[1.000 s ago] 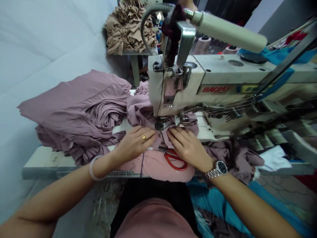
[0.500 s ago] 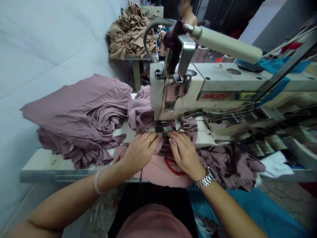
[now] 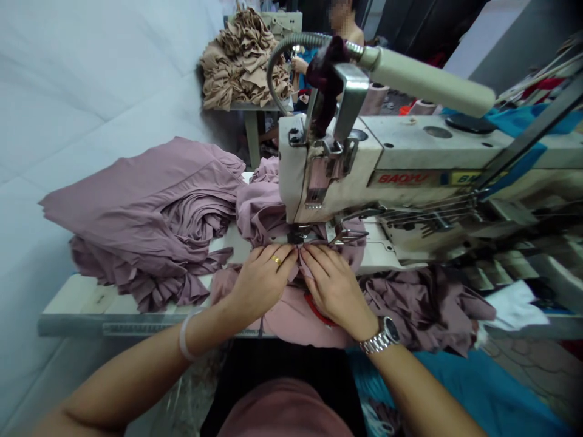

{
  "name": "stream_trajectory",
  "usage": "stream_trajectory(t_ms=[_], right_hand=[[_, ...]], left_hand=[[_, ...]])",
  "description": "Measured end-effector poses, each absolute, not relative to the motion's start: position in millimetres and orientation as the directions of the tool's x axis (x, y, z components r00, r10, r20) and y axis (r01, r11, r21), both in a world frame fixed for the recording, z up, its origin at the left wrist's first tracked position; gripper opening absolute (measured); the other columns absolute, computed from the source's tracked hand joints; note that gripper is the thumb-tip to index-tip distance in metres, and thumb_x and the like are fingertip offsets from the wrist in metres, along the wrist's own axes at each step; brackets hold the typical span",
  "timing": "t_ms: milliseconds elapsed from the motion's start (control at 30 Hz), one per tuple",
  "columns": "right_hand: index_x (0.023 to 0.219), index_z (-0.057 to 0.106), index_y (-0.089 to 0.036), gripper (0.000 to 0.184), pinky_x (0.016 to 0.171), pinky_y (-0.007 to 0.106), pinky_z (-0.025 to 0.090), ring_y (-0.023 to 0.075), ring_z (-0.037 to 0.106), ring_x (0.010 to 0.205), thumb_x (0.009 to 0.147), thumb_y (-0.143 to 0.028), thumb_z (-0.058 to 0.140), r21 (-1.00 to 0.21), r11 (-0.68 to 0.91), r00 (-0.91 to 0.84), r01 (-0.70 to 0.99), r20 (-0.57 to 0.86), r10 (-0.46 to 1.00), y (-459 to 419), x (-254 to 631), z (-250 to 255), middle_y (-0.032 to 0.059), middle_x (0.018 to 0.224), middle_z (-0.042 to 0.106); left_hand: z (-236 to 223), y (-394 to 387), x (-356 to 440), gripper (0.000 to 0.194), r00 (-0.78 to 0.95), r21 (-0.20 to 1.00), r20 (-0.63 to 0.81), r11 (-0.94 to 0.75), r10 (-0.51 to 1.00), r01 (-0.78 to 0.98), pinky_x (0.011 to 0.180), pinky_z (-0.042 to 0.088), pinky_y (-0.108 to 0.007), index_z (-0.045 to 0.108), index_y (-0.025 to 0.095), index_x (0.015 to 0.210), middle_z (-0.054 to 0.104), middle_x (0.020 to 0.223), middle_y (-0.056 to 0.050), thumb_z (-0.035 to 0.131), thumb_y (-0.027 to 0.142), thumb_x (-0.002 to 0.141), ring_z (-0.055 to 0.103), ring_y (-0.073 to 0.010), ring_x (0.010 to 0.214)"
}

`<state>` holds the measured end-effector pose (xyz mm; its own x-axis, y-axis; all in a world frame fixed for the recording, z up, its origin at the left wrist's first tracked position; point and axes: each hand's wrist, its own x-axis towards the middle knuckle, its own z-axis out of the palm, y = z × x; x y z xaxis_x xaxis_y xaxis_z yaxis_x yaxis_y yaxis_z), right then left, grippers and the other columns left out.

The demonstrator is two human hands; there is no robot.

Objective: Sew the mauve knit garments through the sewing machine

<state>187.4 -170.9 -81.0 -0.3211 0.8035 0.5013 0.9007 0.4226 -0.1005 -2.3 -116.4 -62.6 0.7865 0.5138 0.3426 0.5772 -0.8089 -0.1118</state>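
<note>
Side by side at the front of a white sewing machine (image 3: 332, 176), both my hands grip a piece of mauve fabric (image 3: 259, 209). Its folds bunch around the presser foot (image 3: 298, 234) and the needle area. My left hand (image 3: 264, 276), with a gold ring, has its fingertips closed on the edge just left of the foot. My right hand (image 3: 334, 285), below a metal watch, pinches the cloth just right of it, almost touching the left fingertips. Under the right palm, red-handled scissors (image 3: 319, 311) lie partly hidden on a pink cloth (image 3: 291, 321).
A tall stack of mauve fabric pieces (image 3: 141, 200) lies on the table at left, beside the white wall. More crumpled mauve cloth (image 3: 423, 303) lies at right. Behind, a person (image 3: 344, 24) sits near a heap of tan fabric (image 3: 243, 60). Blue cloth (image 3: 455, 388) hangs low at right.
My right hand has moved slightly left, closing the gap to my left hand at the presser foot. It now covers more of the red scissor handles.
</note>
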Motion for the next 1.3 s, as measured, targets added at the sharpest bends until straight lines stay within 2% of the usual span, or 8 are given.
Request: stream_trajectory(t_ms=[133,300,500,867,1067,1300], right_hand=[[0.131,0.054,-0.005,0.043,0.098,0.047,0.046,0.0296,0.048,0.121,0.093,-0.023,0.048,0.018,0.406,-0.366,0.914,0.469,0.803,-170,185,-79,0.0162,0.134,0.055],[0.130,0.055,-0.003,0.043,0.097,0.047,0.046,0.0301,0.049,0.119,0.093,-0.024,0.049,0.066,0.409,-0.391,0.910,0.465,0.795,-170,186,-78,0.0169,0.135,0.055],[0.129,0.056,-0.007,0.039,0.099,0.045,0.045,0.0273,0.049,0.119,0.094,-0.023,0.047,-0.036,0.418,-0.350,0.908,0.483,0.803,-168,186,-78,0.0141,0.133,0.057],[0.131,0.054,-0.008,0.040,0.099,0.045,0.041,0.0277,0.049,0.121,0.096,-0.027,0.046,-0.022,0.382,-0.327,0.924,0.471,0.819,-160,183,-78,0.0127,0.134,0.057],[0.113,0.063,-0.011,0.025,0.090,0.039,0.046,0.0223,0.055,0.106,0.093,-0.016,0.049,-0.150,0.470,-0.318,0.870,0.559,0.766,-162,186,-78,0.0105,0.114,0.066],[0.109,0.065,-0.012,0.023,0.088,0.040,0.048,0.0226,0.055,0.101,0.092,-0.018,0.051,-0.164,0.457,-0.318,0.874,0.518,0.794,-158,184,-69,0.0102,0.108,0.067]], left_hand=[[-63,-116,-1,0.037,0.783,-0.086,0.320,-0.806,0.534,0.585,0.093,0.045,-0.039,0.055,0.011,0.129,0.059,0.129,-0.013,0.042,0.016,0.095,0.055,-0.0251,0.114],[-62,-115,1,0.040,0.777,-0.053,0.308,-0.806,0.549,0.590,0.093,0.046,-0.039,0.051,0.009,0.133,0.058,0.129,-0.015,0.042,0.017,0.095,0.054,-0.0259,0.115],[-63,-114,1,0.038,0.767,-0.069,0.319,-0.793,0.558,0.606,0.091,0.046,-0.038,0.054,0.010,0.131,0.058,0.129,-0.014,0.042,0.017,0.096,0.055,-0.0251,0.112],[-59,-111,0,0.035,0.772,-0.064,0.341,-0.806,0.537,0.588,0.095,0.048,-0.041,0.056,0.007,0.127,0.059,0.129,-0.015,0.044,0.019,0.096,0.055,-0.0268,0.117],[-59,-109,-6,0.024,0.798,-0.035,0.416,-0.869,0.436,0.493,0.090,0.052,-0.036,0.063,0.013,0.115,0.066,0.118,-0.010,0.048,0.017,0.097,0.061,-0.0222,0.108],[-56,-104,-4,0.020,0.772,0.002,0.454,-0.867,0.445,0.499,0.086,0.052,-0.037,0.064,0.012,0.107,0.068,0.111,-0.010,0.052,0.023,0.096,0.062,-0.0228,0.101]])
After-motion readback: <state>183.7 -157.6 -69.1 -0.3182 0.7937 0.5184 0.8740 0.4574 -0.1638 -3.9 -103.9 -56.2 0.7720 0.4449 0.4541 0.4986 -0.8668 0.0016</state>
